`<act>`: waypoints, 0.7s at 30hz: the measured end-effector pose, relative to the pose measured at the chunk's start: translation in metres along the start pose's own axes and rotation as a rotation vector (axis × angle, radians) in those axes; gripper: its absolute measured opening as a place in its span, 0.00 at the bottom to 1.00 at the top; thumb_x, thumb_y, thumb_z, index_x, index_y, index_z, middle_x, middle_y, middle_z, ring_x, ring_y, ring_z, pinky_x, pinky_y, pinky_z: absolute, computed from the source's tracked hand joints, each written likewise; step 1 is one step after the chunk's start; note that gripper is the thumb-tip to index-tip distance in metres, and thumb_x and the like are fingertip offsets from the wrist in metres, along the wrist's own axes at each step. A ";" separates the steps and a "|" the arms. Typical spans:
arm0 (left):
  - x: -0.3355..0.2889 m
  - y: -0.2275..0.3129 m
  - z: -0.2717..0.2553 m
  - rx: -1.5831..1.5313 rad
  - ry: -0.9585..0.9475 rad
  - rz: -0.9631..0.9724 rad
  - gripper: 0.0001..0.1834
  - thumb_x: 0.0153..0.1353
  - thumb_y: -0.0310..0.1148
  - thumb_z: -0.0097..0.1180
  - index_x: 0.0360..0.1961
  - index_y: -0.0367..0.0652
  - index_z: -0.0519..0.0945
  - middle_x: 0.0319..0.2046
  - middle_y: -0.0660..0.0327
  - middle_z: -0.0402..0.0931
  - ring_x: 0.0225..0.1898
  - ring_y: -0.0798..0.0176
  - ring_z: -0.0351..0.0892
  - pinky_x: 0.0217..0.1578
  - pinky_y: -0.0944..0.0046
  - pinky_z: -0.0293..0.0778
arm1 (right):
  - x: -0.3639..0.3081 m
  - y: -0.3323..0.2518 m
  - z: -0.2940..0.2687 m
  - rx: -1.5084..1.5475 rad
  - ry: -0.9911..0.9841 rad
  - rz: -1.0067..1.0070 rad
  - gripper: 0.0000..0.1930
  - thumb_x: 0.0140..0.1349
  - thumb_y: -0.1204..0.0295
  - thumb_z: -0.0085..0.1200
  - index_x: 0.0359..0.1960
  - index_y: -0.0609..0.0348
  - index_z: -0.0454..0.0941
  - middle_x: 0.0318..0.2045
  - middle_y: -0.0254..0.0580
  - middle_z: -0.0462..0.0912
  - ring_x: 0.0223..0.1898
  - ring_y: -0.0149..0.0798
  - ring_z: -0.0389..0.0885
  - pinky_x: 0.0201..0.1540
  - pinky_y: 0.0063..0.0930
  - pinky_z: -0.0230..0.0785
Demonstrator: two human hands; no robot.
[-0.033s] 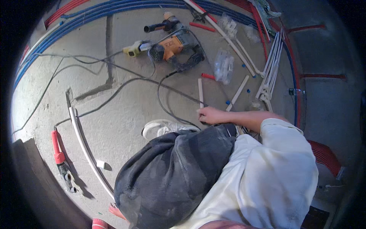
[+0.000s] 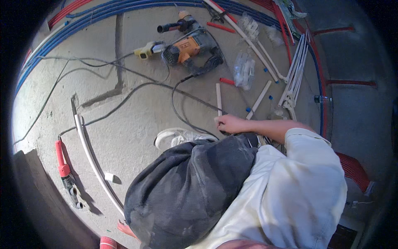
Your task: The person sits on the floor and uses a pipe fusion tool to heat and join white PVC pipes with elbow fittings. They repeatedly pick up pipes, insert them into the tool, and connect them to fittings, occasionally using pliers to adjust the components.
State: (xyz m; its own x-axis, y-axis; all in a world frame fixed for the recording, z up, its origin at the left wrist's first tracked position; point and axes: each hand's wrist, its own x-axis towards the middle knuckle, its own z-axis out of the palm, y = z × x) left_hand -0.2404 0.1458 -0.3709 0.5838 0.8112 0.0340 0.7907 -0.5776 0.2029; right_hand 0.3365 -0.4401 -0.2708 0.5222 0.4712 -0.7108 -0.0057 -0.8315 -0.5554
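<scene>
My right hand (image 2: 229, 124) is low over the floor beside my shoe (image 2: 176, 137), its fingers curled closed. The lower end of a short white pipe (image 2: 219, 98) meets the fingertips; whether they grip it or something smaller I cannot make out. Of my left hand (image 2: 127, 229), only a small part shows past my knee, close to the lower end of a long curved white pipe (image 2: 92, 151); its fingers are mostly hidden. A small white fitting (image 2: 109, 177) lies beside that pipe. Further left rests a pipe-welding iron (image 2: 64, 170) with a red handle.
An orange rotary hammer (image 2: 190, 47) lies ahead, near a yellow plug connector (image 2: 146, 50). Dark cables cross the floor. Loose white pipes (image 2: 295, 70), bagged fittings (image 2: 243, 71) and a red pipe piece (image 2: 226, 81) are at right. Blue pipes (image 2: 124, 9) run along the far side.
</scene>
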 end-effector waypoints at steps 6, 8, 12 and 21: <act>0.034 0.027 -0.024 0.064 0.036 0.003 0.22 0.65 0.30 0.66 0.57 0.30 0.78 0.51 0.43 0.75 0.54 0.41 0.75 0.56 0.47 0.73 | -0.011 -0.010 -0.002 0.253 0.077 0.191 0.14 0.70 0.59 0.56 0.34 0.57 0.77 0.22 0.40 0.78 0.22 0.35 0.79 0.26 0.37 0.71; 0.040 0.031 -0.030 0.079 0.035 0.004 0.23 0.65 0.30 0.66 0.58 0.30 0.77 0.52 0.44 0.76 0.55 0.42 0.76 0.56 0.49 0.73 | -0.007 0.002 -0.003 0.506 0.211 0.388 0.16 0.71 0.57 0.56 0.33 0.58 0.76 0.21 0.39 0.75 0.21 0.34 0.77 0.22 0.34 0.70; 0.046 0.022 -0.035 0.065 0.040 0.012 0.22 0.65 0.31 0.67 0.57 0.31 0.78 0.52 0.44 0.76 0.53 0.44 0.76 0.53 0.50 0.75 | -0.018 0.111 -0.018 0.433 0.574 0.424 0.13 0.72 0.61 0.55 0.36 0.57 0.75 0.24 0.37 0.76 0.20 0.34 0.79 0.20 0.32 0.73; 0.048 -0.036 -0.062 0.054 -0.036 0.116 0.22 0.65 0.34 0.68 0.55 0.33 0.80 0.50 0.46 0.76 0.49 0.48 0.78 0.48 0.53 0.78 | -0.050 0.275 -0.072 0.529 0.742 0.946 0.19 0.68 0.60 0.58 0.53 0.58 0.74 0.36 0.45 0.80 0.35 0.46 0.83 0.35 0.46 0.77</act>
State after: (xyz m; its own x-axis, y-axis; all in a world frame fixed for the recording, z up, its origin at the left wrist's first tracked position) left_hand -0.2522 0.2110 -0.3157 0.6773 0.7355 0.0185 0.7258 -0.6721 0.1466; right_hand 0.3704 -0.7138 -0.3569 0.4723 -0.6405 -0.6055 -0.8689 -0.4537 -0.1979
